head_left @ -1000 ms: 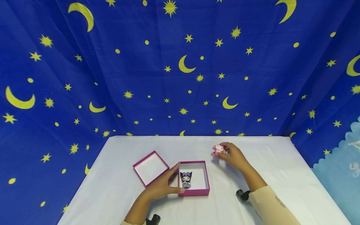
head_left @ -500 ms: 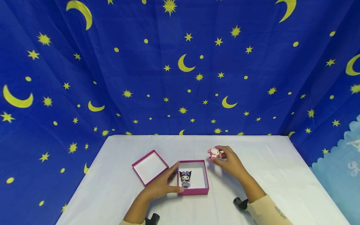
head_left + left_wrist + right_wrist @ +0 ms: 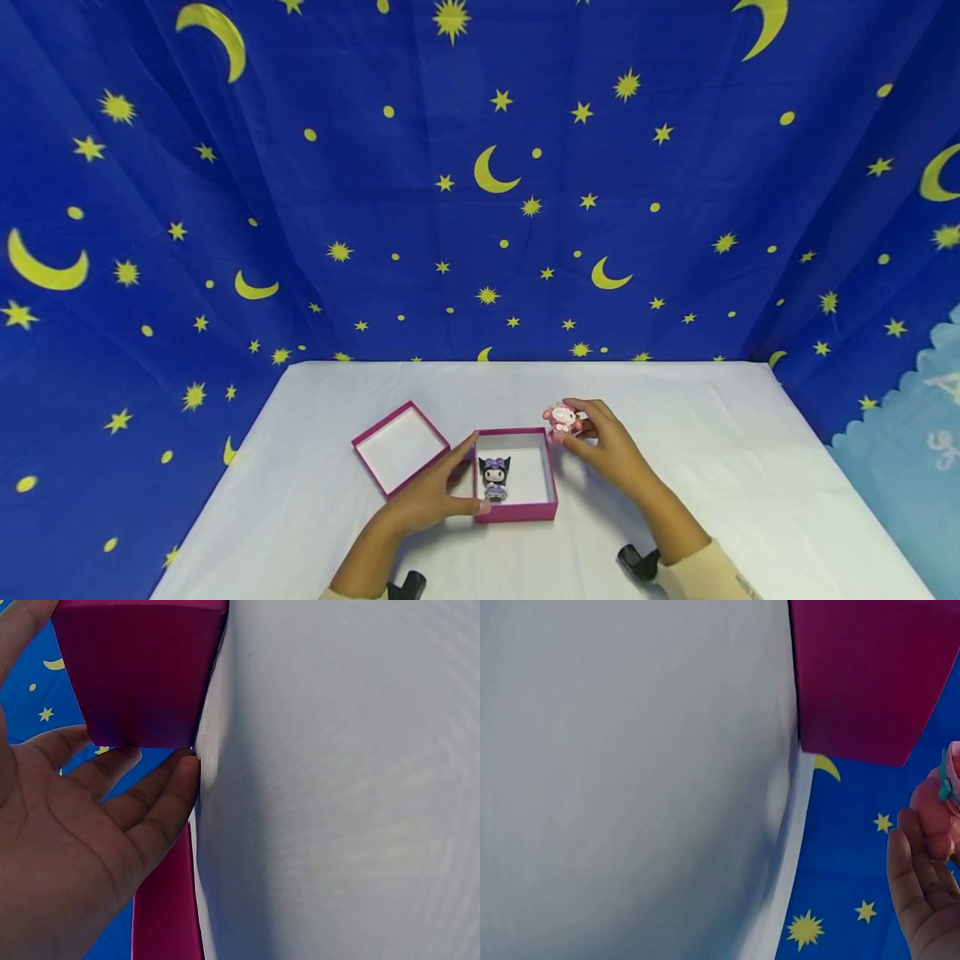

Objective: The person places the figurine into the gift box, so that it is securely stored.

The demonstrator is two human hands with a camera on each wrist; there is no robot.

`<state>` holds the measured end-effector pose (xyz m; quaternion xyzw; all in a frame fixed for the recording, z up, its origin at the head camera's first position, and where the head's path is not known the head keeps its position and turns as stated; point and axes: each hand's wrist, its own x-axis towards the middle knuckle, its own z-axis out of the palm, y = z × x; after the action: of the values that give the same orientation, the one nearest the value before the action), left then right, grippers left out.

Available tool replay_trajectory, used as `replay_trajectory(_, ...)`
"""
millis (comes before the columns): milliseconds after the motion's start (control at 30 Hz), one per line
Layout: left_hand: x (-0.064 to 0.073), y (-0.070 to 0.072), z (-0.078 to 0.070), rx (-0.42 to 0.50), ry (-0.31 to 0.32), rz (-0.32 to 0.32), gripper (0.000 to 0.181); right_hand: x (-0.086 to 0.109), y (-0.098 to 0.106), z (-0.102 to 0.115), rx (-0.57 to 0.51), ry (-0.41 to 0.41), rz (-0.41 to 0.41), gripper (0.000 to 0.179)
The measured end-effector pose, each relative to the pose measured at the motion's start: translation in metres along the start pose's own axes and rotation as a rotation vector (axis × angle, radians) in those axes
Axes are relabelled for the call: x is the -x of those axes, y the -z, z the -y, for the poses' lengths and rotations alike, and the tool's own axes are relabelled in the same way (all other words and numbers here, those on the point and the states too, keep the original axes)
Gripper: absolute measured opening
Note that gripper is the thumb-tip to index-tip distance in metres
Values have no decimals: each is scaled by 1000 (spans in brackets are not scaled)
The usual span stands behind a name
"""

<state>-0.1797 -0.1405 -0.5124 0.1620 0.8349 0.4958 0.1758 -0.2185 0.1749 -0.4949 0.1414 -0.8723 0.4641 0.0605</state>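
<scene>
My right hand [image 3: 609, 448] pinches a small pink-and-white figurine [image 3: 561, 419] at the back right corner of an open magenta box [image 3: 517, 512]. In the right wrist view the figurine [image 3: 934, 812] appears raised off the table, partly cut by the frame's edge. My left hand [image 3: 429, 498] holds the box at its left side, thumb at the front corner and index finger at the back corner. Inside the box, against its left wall, is a black-and-purple figurine [image 3: 495, 478]. The left wrist view shows the box wall [image 3: 142, 675] by the fingers of my left hand [image 3: 82, 817].
A matching magenta lid [image 3: 401, 448], white inside, lies turned up on the white-covered table [image 3: 675, 400] left of the box. Blue cloth [image 3: 420, 217] with yellow moons and stars hangs behind and at the sides. Black wrist-camera mounts [image 3: 639, 563] sit at both wrists.
My right hand has moved left and toward me with the pink figurine, from right of the box to its back right corner. The left hand and the box have stayed in place.
</scene>
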Motion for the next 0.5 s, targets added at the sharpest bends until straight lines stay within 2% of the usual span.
replay_trajectory(500,0,-1,-1,-21,-2,-11,108,9,-8,14,-95,25,63,62)
